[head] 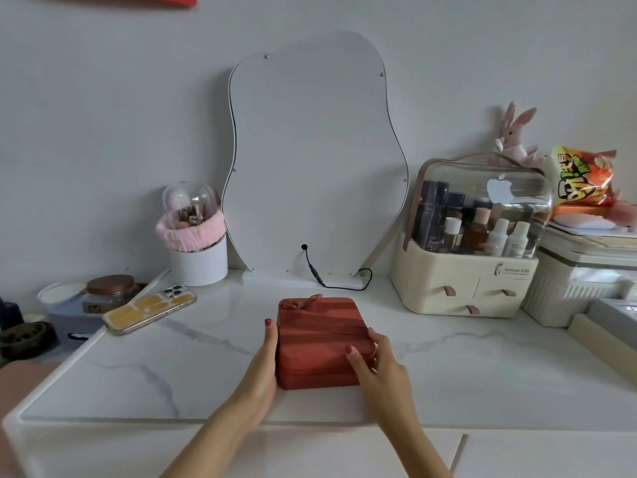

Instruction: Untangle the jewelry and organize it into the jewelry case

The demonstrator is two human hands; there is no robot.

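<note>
A closed rust-red jewelry case (319, 334) with a small bow at its far edge lies on the white marble tabletop (193, 384), near the front middle. My left hand (263, 365) lies flat against the case's left side, fingers straight. My right hand (377, 362) grips the case's right front corner, thumb on the lid and fingers curled round the right side. No jewelry is in sight.
A wavy white mirror back (313, 160) with a black cable stands behind the case. A phone (150, 309), jar (111, 291) and brush pot (198, 243) sit at the left. A cream cosmetics organizer (468, 274), boxes and a snack bag (582, 177) crowd the right.
</note>
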